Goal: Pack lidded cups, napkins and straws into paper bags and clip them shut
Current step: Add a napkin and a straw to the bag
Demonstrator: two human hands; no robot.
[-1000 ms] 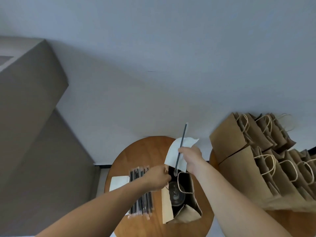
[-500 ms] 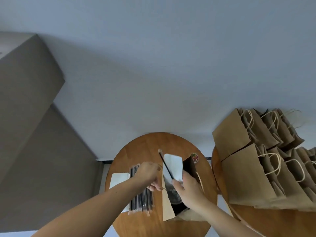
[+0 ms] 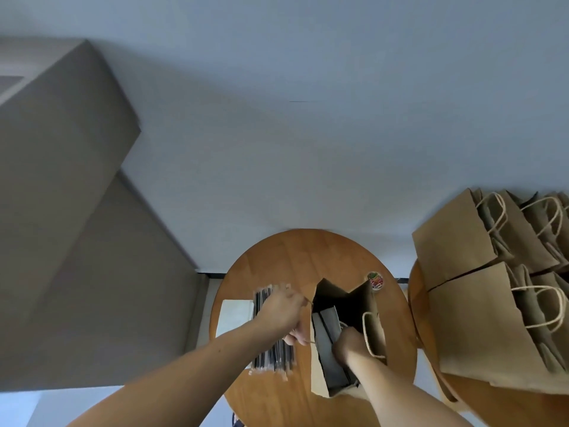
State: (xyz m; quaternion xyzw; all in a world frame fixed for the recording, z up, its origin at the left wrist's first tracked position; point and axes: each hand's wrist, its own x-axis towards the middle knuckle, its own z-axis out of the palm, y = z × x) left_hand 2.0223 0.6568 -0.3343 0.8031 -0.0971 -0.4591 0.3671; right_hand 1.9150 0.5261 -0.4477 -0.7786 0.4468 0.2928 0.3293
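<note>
Right hand (image 3: 349, 345) and napkin (image 3: 328, 322) now down inside open paper bag (image 3: 369, 303).

Tabletop (image 3: 308, 257) lies open beyond the bag (image 3: 369, 303); straws (image 3: 271, 359) hem its left side.

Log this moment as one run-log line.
stage: filling paper bag | left hand: holds bag rim | right hand: inside bag by napkin, grip hidden | bag: open, unclipped | straws: bundle on table
</note>
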